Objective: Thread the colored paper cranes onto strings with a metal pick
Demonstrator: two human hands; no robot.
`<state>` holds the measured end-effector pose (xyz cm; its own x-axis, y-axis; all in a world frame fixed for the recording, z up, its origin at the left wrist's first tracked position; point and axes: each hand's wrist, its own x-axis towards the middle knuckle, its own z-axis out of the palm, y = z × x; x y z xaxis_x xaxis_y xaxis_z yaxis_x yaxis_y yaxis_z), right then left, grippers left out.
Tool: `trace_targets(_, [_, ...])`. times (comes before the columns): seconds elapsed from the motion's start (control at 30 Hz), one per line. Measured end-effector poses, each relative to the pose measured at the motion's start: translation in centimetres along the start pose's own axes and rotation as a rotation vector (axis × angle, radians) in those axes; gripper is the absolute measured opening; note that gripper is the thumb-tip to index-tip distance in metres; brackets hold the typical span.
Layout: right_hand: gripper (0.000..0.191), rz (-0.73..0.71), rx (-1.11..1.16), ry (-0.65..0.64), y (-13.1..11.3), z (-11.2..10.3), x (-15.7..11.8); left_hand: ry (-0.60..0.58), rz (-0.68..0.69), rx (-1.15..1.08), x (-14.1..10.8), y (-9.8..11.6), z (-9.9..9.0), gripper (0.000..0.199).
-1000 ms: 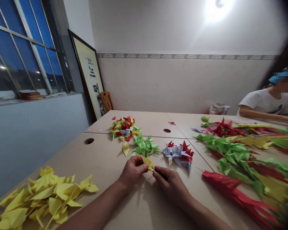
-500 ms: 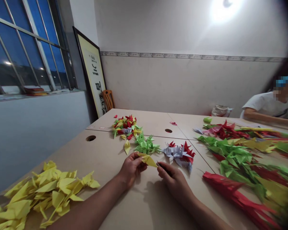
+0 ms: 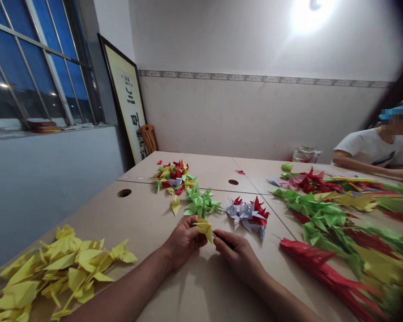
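Above the table's middle, my left hand (image 3: 185,240) pinches a yellow folded-paper crane (image 3: 205,228) between thumb and fingers. From the right, my right hand (image 3: 237,252) is closed around a thin dark tool (image 3: 215,234) whose narrow tip touches or lies close against the paper. Most of that tool is hidden in the fist, so its kind is unclear. Just beyond my hands sit a cluster of green paper cranes (image 3: 202,202) and a group of grey and red ones (image 3: 244,211). One yellow folded piece (image 3: 175,205) rests apart from them.
Yellow paper cranes (image 3: 74,259) are heaped at the left, beside my forearm. A mixed-colour pile (image 3: 174,172) lies farther back. Green (image 3: 322,210) and red folded papers (image 3: 309,257) spread over the right side. A person in a white shirt (image 3: 362,145) sits at the far right.
The yellow crane has turned in my left hand, its pointed part now angling downward. My right hand has come slightly left, closer to it. The view has shifted a little.
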<state>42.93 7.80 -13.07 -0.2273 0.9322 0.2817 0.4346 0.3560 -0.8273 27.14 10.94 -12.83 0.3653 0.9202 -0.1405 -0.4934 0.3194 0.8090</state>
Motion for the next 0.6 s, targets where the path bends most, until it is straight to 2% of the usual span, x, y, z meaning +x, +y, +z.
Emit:
trace_targets(0.2, [0.031,0.025,0.033,0.002,-0.1,0.1,0.1,0.012,0.001,0.030,-0.2,-0.2,0.1,0.028])
trace_targets(0.3, [0.032,0.035,0.071,-0.002,0.0,0.0,0.1,0.077,0.030,0.056,-0.1,-0.4,0.4,0.031])
trace_targets(0.37, [0.034,0.056,0.073,0.006,0.1,0.0,0.1,0.185,0.122,0.116,0.1,-0.1,0.3,0.032])
trace_targets(0.47, [0.038,0.083,0.060,0.011,0.3,0.1,0.1,0.435,0.304,0.147,0.6,1.1,-0.6,0.028])
trace_targets(0.53, [0.040,0.086,0.048,0.009,0.4,0.0,0.1,0.579,0.351,0.093,1.1,2.2,-1.7,0.029])
trace_targets(0.6, [0.041,0.081,0.029,0.012,0.3,0.0,0.0,0.641,0.349,0.041,1.5,2.8,-3.0,0.038])
